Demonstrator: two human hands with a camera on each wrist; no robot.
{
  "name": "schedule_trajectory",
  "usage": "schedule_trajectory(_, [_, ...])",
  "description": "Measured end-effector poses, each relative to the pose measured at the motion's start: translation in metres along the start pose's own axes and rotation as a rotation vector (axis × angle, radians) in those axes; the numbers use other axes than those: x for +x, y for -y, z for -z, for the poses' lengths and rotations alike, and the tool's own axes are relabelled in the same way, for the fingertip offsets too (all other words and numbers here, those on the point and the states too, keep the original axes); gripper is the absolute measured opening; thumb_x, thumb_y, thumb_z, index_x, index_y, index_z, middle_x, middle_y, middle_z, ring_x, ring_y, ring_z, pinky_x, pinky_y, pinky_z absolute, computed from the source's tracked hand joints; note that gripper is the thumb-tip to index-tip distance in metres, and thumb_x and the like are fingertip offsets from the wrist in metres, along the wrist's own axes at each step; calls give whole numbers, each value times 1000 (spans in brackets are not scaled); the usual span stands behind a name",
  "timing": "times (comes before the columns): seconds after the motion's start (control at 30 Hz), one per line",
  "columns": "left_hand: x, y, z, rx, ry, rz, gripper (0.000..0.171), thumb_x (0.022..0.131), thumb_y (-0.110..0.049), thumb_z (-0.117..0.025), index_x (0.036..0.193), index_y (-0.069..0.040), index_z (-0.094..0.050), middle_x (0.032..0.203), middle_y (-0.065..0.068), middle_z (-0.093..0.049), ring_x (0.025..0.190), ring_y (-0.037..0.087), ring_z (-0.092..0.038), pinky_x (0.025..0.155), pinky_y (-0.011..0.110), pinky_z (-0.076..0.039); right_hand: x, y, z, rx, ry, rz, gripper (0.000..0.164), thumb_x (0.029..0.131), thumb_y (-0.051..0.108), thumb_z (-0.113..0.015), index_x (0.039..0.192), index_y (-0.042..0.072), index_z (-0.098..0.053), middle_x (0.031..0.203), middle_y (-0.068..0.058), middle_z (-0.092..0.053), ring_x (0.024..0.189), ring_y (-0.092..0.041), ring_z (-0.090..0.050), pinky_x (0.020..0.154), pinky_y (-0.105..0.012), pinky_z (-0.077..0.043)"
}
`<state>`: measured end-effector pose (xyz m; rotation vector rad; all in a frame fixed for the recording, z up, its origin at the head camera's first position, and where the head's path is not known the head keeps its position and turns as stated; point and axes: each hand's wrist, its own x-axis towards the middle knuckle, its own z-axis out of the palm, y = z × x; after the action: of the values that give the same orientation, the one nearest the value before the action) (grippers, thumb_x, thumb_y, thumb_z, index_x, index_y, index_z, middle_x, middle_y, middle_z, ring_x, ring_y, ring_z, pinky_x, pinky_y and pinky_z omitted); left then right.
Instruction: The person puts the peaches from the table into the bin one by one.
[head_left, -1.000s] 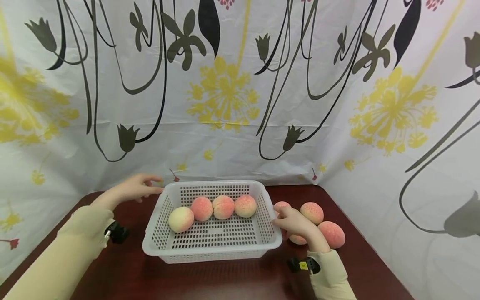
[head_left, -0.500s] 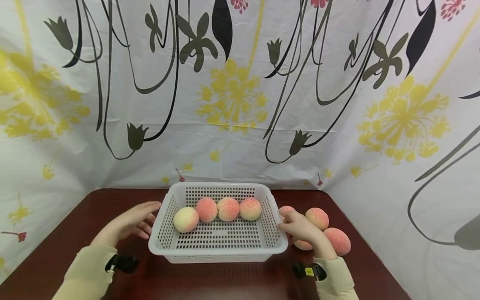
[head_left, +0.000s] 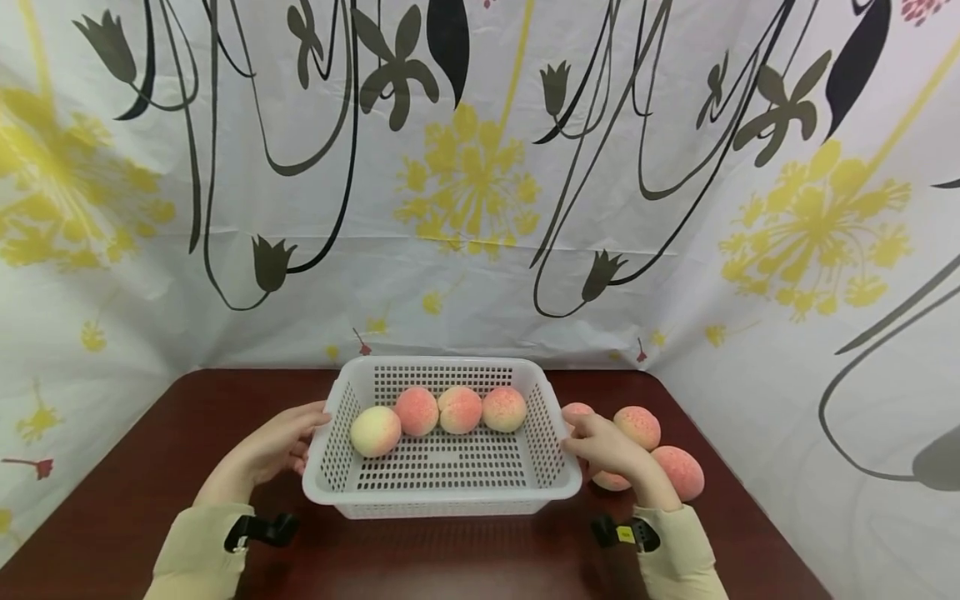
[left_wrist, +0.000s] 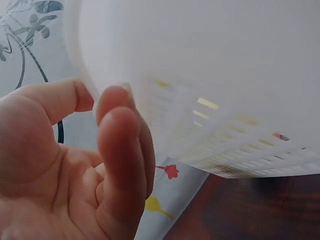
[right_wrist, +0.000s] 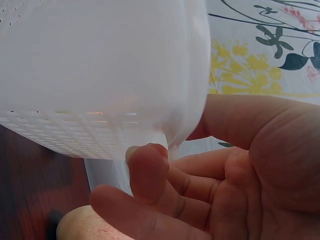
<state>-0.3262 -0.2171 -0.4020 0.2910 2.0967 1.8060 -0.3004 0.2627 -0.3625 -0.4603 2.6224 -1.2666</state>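
Centrally, a white, rectangular, perforated plastic basket (head_left: pixel 442 497) sits over the table between the two hands; whether its base touches the wood, I cannot tell. Inside, towards the back, lie four round peaches: a pale yellow peach with a pink blush (head_left: pixel 375 431) at the left end, and three pinker peaches (head_left: pixel 461 410) running on from it to the right. The left hand (head_left: pixel 281 437) grips the basket's left rim, thumb at the edge and fingers bent beneath it. Opposite, the right hand (head_left: pixel 611 446) grips the right rim the same way. Just beyond it, a loose group of pink-and-yellow peaches (head_left: pixel 678 472) lies on the table, some partly hidden by the hand. Cream sleeves (head_left: pixel 678 546) and black wrist straps (head_left: pixel 255 531) cover the forearms and wrists. Beneath everything spreads a dark reddish-brown, glossy table (head_left: pixel 420 558), with a soft sheen near its front. Behind it and along both sides hangs a creased white sheet (head_left: pixel 480 325), printed with grey-green tulips, trailing dark stems, large yellow flower heads and small red blooms.
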Motion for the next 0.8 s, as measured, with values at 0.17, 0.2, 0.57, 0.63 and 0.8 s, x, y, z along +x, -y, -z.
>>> schedule_trajectory(0.17, [2,0,0,5,45,-45,63,100,-17,-45,153,0,-16,95,21,-65,55,16,-59,48,29,-51,-5,2,2,4,-3,6,60,90,8,-59,139,-17,-35,82,-12,-66,69,-22,-66,52,-48,-54])
schedule_trajectory(0.2, [3,1,0,2,53,-54,63,100,-15,-44,153,1,-15,96,22,-65,57,16,-60,48,28,-51,-5,2,2,4,-6,7,60,90,8,-59,139,-18,-35,83,-12,-66,69,-22,-66,52,-48,-54])
schedule_trajectory(0.57, [2,6,1,22,-5,-77,59,100,-13,-42,153,-1,-18,105,24,-64,69,25,-65,46,26,-46,2,4,-1,-34,0,5,53,90,9,-59,135,-13,-43,80,-10,-64,70,-21,-65,53,-43,-55])
schedule_trajectory(0.63, [1,6,2,20,3,-86,59,101,-13,-42,153,1,-17,107,25,-63,72,27,-66,47,27,-46,2,4,-1,-46,-4,8,50,90,9,-59,133,-13,-45,78,-9,-64,68,-22,-64,53,-46,-55])
schedule_trajectory(0.8, [4,7,1,6,44,-106,59,101,-13,-41,152,3,-17,108,28,-63,72,26,-67,47,27,-48,-1,1,3,-103,-19,-7,44,89,14,-63,126,-8,-55,74,-8,-62,59,-24,-61,52,-44,-54])
